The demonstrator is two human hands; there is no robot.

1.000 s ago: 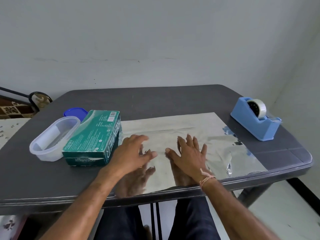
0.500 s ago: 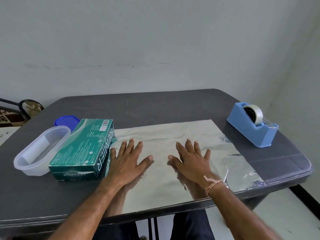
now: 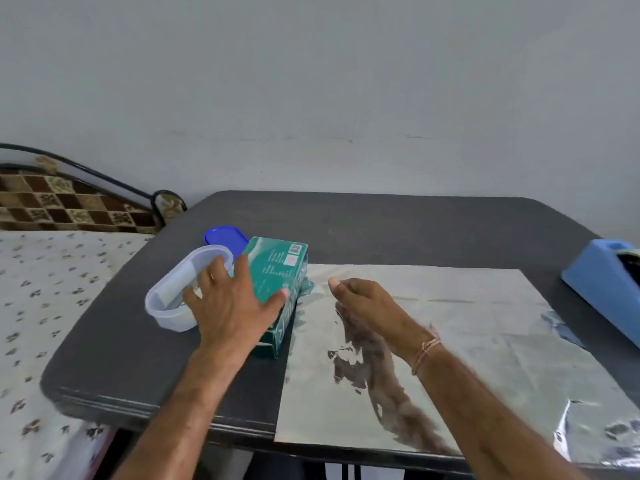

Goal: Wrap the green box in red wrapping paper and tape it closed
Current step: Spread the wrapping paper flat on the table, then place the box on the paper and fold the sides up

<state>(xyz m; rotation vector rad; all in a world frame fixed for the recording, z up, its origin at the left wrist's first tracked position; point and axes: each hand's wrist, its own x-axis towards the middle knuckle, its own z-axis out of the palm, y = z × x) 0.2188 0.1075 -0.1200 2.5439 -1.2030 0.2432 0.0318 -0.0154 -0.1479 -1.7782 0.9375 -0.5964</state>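
The wrapping paper (image 3: pixel 467 341) is lying silver side up on the right half of the dark table (image 3: pixel 121 358), with its near edge reaching the table's front rim and reflecting the right forearm. The right hand (image 3: pixel 363 299) is hovering over the paper's left part, wearing a thread band at the wrist, with its fingers curled inward, thumb tip raised, and holding nothing that shows. Just to its left, the left hand (image 3: pixel 232 306) is resting on top of the green box (image 3: pixel 280 268), with its fingers spread and nearly straight and its thumb lying on the box's right top edge. The box is sitting flat at the paper's left edge. A clear plastic container (image 3: pixel 173 296) is sitting against the box's left side, touching the outer fingers, and a blue lid (image 3: pixel 223 237) is lying just behind it. A blue tape dispenser (image 3: pixel 599 278) is standing at the far right, and a bed (image 3: pixel 52 289) is standing to the left.
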